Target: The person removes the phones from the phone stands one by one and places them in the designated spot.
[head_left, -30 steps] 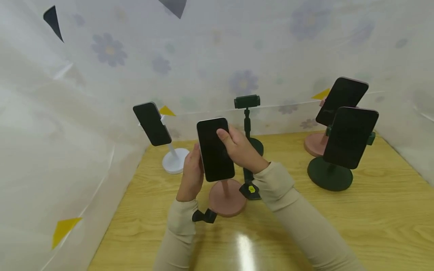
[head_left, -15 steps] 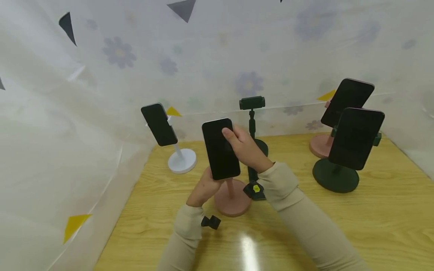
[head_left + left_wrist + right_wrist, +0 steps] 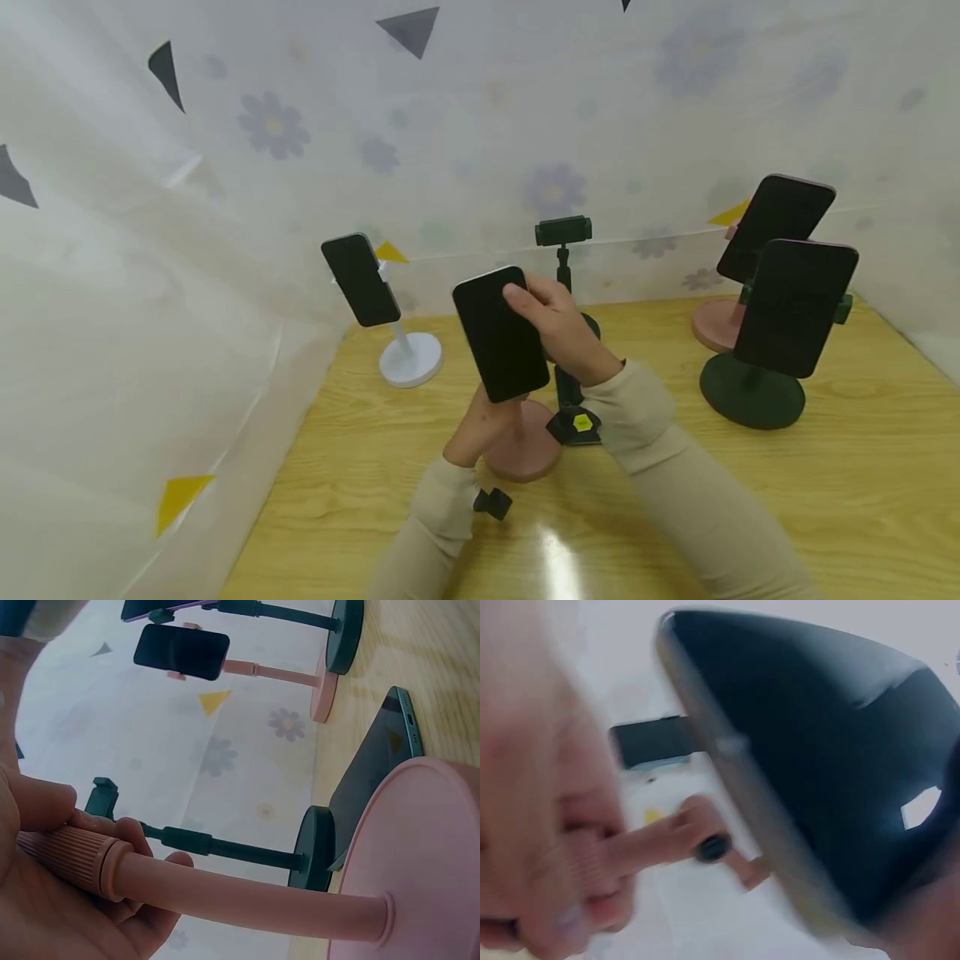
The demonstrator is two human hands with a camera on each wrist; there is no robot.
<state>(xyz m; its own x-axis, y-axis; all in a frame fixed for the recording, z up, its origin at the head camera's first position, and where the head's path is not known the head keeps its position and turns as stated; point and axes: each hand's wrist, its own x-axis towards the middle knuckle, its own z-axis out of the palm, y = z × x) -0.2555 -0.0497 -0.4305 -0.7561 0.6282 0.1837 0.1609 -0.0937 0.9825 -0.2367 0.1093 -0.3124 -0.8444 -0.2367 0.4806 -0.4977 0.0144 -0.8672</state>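
Head view lays out the counter (image 3: 862, 483), with the pink stand (image 3: 536, 450) on it and the phone (image 3: 498, 342) at the stand's top. My right grip (image 3: 562, 325) pinches the phone's right edge, thumb on the screen; my left grip (image 3: 480, 427) curls closed round the ribbed collar (image 3: 67, 859). Since half a second ago the phone's top has leaned further left, so I judge its small joint (image 3: 697, 825) is turning.

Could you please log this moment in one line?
left hand: grips pink stand | right hand: holds phone, tilted | white stand: holds second phone
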